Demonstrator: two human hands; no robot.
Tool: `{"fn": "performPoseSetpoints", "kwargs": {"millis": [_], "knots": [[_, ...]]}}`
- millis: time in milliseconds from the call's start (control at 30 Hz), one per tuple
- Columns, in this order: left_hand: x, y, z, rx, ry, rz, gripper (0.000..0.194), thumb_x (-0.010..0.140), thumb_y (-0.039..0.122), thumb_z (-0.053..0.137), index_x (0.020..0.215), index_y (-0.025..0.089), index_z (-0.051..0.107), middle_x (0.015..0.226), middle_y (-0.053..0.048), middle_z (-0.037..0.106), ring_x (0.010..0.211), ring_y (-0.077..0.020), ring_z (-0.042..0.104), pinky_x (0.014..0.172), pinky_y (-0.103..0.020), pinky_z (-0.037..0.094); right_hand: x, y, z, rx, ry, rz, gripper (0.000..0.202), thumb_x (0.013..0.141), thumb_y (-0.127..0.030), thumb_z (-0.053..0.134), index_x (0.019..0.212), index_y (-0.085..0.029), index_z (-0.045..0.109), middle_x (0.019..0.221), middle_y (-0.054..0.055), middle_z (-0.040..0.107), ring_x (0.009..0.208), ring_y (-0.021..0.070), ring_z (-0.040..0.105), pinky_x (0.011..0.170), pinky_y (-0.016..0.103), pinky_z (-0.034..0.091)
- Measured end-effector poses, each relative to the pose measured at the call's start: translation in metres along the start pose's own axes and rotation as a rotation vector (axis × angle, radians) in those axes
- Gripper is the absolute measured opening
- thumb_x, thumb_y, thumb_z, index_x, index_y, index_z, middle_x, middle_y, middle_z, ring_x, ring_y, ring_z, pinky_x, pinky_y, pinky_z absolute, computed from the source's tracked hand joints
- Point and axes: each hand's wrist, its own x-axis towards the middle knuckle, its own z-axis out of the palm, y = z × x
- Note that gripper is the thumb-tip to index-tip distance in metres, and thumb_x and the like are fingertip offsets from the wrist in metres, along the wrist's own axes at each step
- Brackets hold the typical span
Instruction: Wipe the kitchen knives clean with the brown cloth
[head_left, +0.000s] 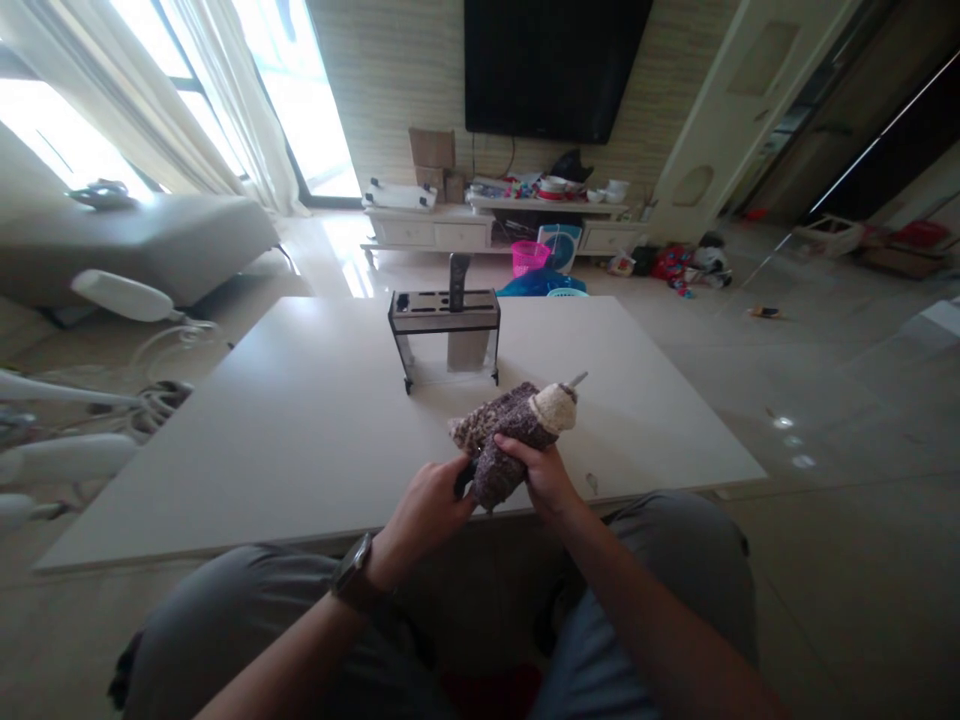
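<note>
A brown and cream fuzzy cloth is held over the table's near edge, with a thin grey tip sticking out at its upper right. My right hand is wrapped round the cloth's right side, thumb on top. At the cloth's lower left, my left hand grips a dark part that I cannot make out clearly, perhaps a handle. Beyond the hands stands a knife rack with a clear front. One dark-handled knife is upright in it, its wide blade showing below the top.
The white table spreads under the rack. Behind it are a pink basket, a blue plastic item and a low TV cabinet with bowls and boxes. White chairs stand at the left.
</note>
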Motion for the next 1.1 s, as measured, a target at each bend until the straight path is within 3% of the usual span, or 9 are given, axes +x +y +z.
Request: {"fn": "performPoseSetpoints", "kwargs": {"millis": [267, 533, 733, 1100], "knots": [[0.001, 0.0, 0.003, -0.045, 0.033, 0.008, 0.008, 0.084, 0.021, 0.06, 0.088, 0.017, 0.067, 0.073, -0.004, 0.071, 0.061, -0.0134, 0.053, 0.06, -0.024, 0.033, 0.001, -0.006, 0.007, 0.0, -0.015, -0.033, 0.037, 0.058, -0.026, 0.09, 0.092, -0.019, 0.076, 0.102, 0.004, 0.08, 0.099, 0.0261, 0.073, 0.095, 0.041, 0.056], [-0.004, 0.001, 0.005, -0.053, 0.006, 0.021, 0.008, 0.084, 0.022, 0.061, 0.086, 0.016, 0.067, 0.072, -0.004, 0.07, 0.061, -0.0132, 0.052, 0.059, -0.024, 0.033, -0.007, -0.006, -0.003, -0.032, 0.009, 0.002, 0.042, 0.056, -0.028, 0.092, 0.093, -0.019, 0.075, 0.103, 0.005, 0.08, 0.104, 0.0277, 0.072, 0.099, 0.044, 0.054], [0.004, 0.003, 0.007, -0.088, -0.002, 0.026, 0.011, 0.085, 0.022, 0.059, 0.09, 0.016, 0.068, 0.081, -0.007, 0.075, 0.067, -0.0154, 0.061, 0.063, -0.025, 0.037, 0.0, -0.005, -0.003, -0.018, 0.035, -0.001, 0.045, 0.054, -0.029, 0.093, 0.094, -0.018, 0.075, 0.103, 0.006, 0.08, 0.103, 0.028, 0.072, 0.098, 0.045, 0.055], [0.005, 0.0, 0.006, -0.064, 0.023, 0.012, 0.012, 0.084, 0.024, 0.061, 0.088, 0.015, 0.068, 0.073, -0.005, 0.072, 0.061, -0.0136, 0.055, 0.058, -0.024, 0.033, 0.004, -0.003, 0.0, 0.006, 0.001, 0.009, 0.044, 0.056, -0.027, 0.091, 0.097, -0.019, 0.075, 0.106, 0.005, 0.08, 0.104, 0.0276, 0.072, 0.098, 0.043, 0.055]]}}
